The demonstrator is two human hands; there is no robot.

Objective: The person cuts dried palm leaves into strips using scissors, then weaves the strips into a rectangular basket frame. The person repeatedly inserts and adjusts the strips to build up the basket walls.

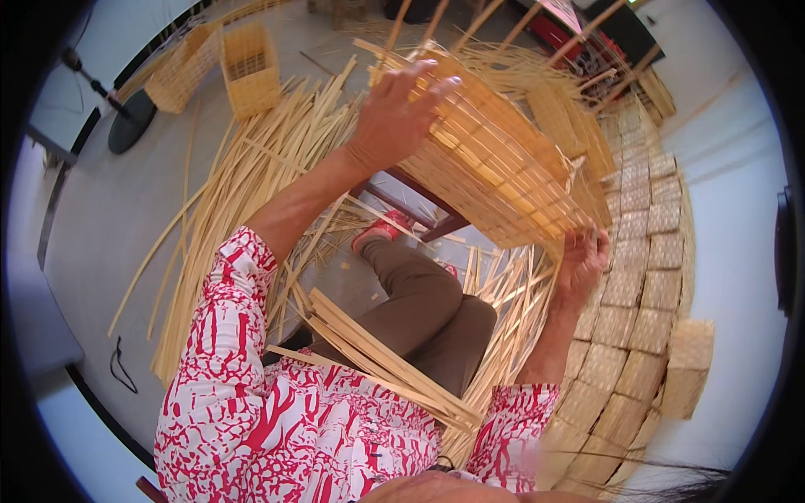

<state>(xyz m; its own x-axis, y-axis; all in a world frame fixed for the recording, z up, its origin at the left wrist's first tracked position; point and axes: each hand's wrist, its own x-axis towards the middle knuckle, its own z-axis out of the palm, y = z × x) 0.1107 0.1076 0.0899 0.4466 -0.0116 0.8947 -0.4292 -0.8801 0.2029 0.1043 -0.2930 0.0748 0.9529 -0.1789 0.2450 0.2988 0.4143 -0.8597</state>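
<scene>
A partly woven bamboo basket (495, 168) is tilted in front of me, with long unwoven strips (476, 25) sticking out from its far side. My left hand (396, 117) grips its upper left end, the fingers laid over the edge and the thumb mostly hidden. At the lower right corner my right hand (584, 261) is closed, fingertips pinched on the weave. A bundle of flat bamboo strips (369, 348) lies across my lap, its ends under my forearms' level. Below the basket shows part of a dark wooden stool (444, 225).
Loose bamboo strips (226, 218) cover the floor on the left, and more (516, 289) lie by my right knee. Two woven baskets (250, 71) stand at the far left near a round black stand base (132, 121). Stacked woven boxes (641, 289) line the right wall.
</scene>
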